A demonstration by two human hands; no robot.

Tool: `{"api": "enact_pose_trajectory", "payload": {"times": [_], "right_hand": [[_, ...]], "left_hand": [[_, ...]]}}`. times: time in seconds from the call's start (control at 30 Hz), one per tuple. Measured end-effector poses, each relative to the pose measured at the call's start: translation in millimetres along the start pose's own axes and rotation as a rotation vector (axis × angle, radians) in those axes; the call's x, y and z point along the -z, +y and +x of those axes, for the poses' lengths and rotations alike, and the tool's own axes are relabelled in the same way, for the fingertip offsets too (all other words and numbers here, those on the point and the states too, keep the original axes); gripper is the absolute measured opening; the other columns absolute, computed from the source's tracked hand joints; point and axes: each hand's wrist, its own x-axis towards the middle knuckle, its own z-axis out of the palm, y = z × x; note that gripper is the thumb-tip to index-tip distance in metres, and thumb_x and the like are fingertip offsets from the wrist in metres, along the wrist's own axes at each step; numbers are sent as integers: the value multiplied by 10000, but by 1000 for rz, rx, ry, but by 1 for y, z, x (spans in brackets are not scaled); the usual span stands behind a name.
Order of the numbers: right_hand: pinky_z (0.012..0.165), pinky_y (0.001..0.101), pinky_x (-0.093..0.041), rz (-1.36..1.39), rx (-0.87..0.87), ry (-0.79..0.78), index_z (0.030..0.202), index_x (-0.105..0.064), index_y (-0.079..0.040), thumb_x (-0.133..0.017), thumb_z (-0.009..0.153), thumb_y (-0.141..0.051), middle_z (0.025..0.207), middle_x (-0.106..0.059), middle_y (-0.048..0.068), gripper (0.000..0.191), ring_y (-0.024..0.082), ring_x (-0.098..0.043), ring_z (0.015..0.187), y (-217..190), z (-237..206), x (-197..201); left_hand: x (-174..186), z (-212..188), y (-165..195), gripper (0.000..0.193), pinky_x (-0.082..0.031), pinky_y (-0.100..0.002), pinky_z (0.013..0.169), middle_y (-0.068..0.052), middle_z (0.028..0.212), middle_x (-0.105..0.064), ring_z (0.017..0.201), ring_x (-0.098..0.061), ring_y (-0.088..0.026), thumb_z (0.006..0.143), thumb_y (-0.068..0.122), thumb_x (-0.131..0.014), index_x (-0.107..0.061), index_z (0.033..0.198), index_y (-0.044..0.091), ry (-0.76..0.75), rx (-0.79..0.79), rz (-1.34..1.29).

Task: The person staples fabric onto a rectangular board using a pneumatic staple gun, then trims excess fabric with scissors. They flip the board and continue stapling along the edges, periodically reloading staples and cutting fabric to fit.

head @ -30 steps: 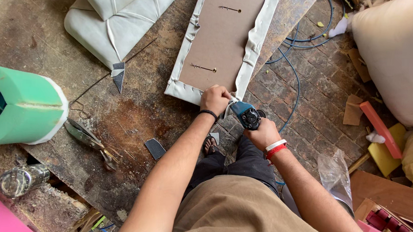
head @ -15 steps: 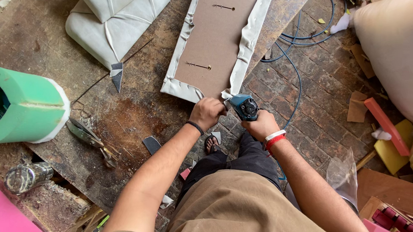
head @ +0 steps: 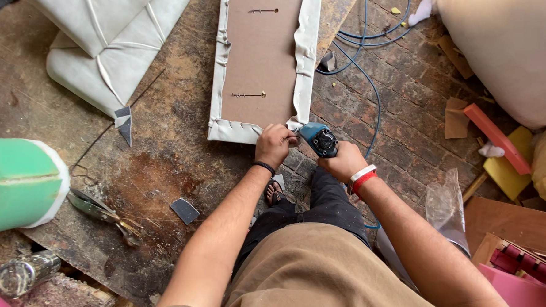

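Both hands have crept a little further along the near end of the panel since the earlier frames, the blue tool now at its right-hand corner rather than below the edge.

The upholstered panel (head: pixel 262 55) lies back-side up on the worn wooden worktop (head: pixel 162 161), its brown backing board framed by pale fabric folded over the edges. The left hand (head: pixel 274 144) sits on the near right corner, fingers curled and pressing down the folded fabric there, a dark band on its wrist. The right hand (head: pixel 344 161) is wrapped tightly around the blue staple gun (head: pixel 318 139), whose nose points at that same corner, just beside the left hand's knuckles; a red and white band circles the right wrist. A blue hose (head: pixel 367 84) trails from the tool's side across the brick floor (head: pixel 409 135).

Further out on the worktop, a white tufted cushion (head: pixel 100 35) lies to the left of the panel, well apart from it. A pair of scissors (head: pixel 101 212) rests near the worktop's front edge, beside a green foam block (head: pixel 14 182). A small grey fabric scrap (head: pixel 185 210) lies between the scissors and the left forearm. To the right, cardboard offcuts and a red strip (head: pixel 496 137) are scattered on the floor near a large beige cushion (head: pixel 510 53)
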Motion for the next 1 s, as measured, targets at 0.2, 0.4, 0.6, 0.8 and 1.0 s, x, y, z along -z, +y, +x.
{"api": "enact_pose_trajectory", "payload": {"times": [0.2, 0.4, 0.6, 0.8, 1.0], "right_hand": [[736, 441, -561, 92, 6, 54, 874, -720, 7, -794, 713, -286, 783, -741, 212, 343, 349, -734, 752, 13, -36, -16], [719, 428, -548, 65, 172, 54, 918, -700, 12, -808, 698, -234, 814, -725, 195, 347, 318, -706, 749, 6, -44, -43], [619, 383, -528, 224, -23, 71, 869, -699, 8, -815, 719, -210, 704, -720, 124, 289, 208, -653, 625, 20, -65, -34], [510, 351, -482, 219, -131, 48, 685, -686, 25, -787, 761, -187, 565, -659, 87, 247, 161, -606, 491, 13, -46, -19], [502, 350, -488, 195, -110, 29, 661, -676, 19, -770, 767, -189, 541, -653, 77, 252, 167, -627, 479, 4, -36, -19]], "left_hand": [[17, 18, -6, 279, -392, -477, 894, -3, 972, -606, 1033, -552, -271, 728, 396, -853, -666, 772, 194, -44, 81, 303], [22, 25, -26, 216, -374, -446, 959, 40, 1025, -636, 1086, -548, -248, 766, 445, -829, -700, 826, 283, -81, 3, 307], [49, 7, -24, 432, -385, -418, 940, 18, 970, -652, 1027, -569, -219, 731, 580, -799, -733, 976, 232, -357, -190, 175], [40, 17, -9, 240, -389, -398, 857, 70, 843, -698, 872, -618, -157, 734, 452, -849, -779, 788, 229, -373, -170, 40], [17, 8, -19, 184, -430, -367, 839, 82, 780, -701, 814, -637, -140, 767, 299, -866, -739, 672, 205, -146, -6, -81]]}}
